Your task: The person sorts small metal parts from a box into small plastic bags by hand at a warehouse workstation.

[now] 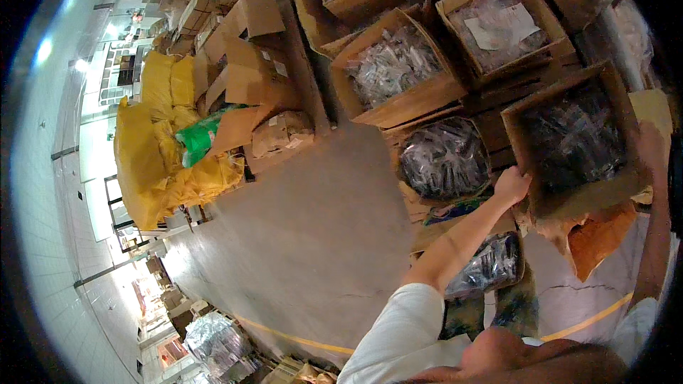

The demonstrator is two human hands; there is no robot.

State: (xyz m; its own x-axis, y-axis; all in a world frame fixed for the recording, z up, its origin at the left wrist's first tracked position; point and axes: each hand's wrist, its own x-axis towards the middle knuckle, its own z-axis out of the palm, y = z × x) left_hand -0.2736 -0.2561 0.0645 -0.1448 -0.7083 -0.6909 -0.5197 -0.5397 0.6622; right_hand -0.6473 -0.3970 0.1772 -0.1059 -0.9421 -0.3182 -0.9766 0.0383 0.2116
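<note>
An open cardboard box is between my two hands at the right, slightly tilted. Dark items in clear plastic fill it. My left hand is closed on the box's near left edge, fingers curled. On the opposite side, my right hand grips the box's right wall; that hand is dim and its fingertips are hidden. Left of the held box is a box of dark plastic-wrapped pieces. Below my left forearm lies another load of clear-wrapped pieces, partly covered by the arm.
Beyond stand open boxes of clear bags and of bags under a white sheet. An orange-brown carton flap juts out below the held box. Across the grey floor are yellow sacks, a green bag and stacked cartons.
</note>
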